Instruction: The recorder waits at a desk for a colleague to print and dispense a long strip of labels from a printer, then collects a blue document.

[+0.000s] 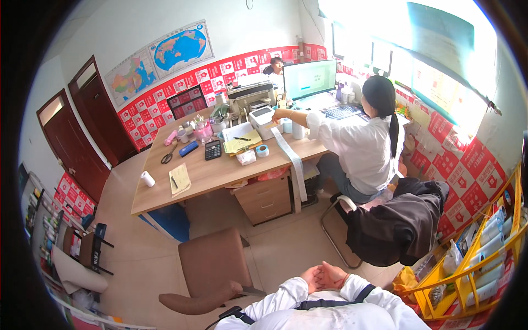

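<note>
Brown chair (212, 269) at lower left, just left of hands, empty. Left hand (312, 276) + right hand (333, 275) clasped together at lower centre, fingers interlocked, holding nothing, over white sleeves. Yellow rack (473, 264) w/ tubes far right. Co-worker (360, 140) seated at worktop (209, 173) beyond, reaching toward label printer (263, 120).

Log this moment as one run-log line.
left hand: clasped with right hand, nothing held | nearest: brown chair | co-worker's hand at label printer on desk
</note>
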A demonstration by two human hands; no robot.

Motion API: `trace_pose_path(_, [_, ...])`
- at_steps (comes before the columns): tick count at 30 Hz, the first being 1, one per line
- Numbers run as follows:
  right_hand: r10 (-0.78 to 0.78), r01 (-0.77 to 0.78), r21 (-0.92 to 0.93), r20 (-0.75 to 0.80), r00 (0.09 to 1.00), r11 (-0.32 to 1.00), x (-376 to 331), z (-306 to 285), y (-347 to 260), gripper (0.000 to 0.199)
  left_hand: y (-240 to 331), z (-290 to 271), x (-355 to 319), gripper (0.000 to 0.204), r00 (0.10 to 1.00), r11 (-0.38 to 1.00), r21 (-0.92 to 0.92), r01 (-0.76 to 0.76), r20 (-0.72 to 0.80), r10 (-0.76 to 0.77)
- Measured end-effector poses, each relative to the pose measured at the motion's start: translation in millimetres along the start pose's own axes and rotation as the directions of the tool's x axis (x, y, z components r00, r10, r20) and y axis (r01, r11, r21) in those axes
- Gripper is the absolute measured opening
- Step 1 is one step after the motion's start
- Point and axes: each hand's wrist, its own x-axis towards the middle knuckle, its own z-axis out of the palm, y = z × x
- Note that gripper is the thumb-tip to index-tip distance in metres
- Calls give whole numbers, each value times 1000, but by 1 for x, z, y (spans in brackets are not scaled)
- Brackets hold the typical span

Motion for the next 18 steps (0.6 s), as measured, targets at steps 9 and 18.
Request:
trace_pose_path(9, [-4,4,-24,-12,1000,1000,0,19,0,50,6,-4,-15,28,999,1000,-22,2,38,-1])
trace_pose_path(18, [-7,7,-9,18,1000,1000,18,22,3,49,12,-18,-23,28,999,999,-45,-13,48,15])
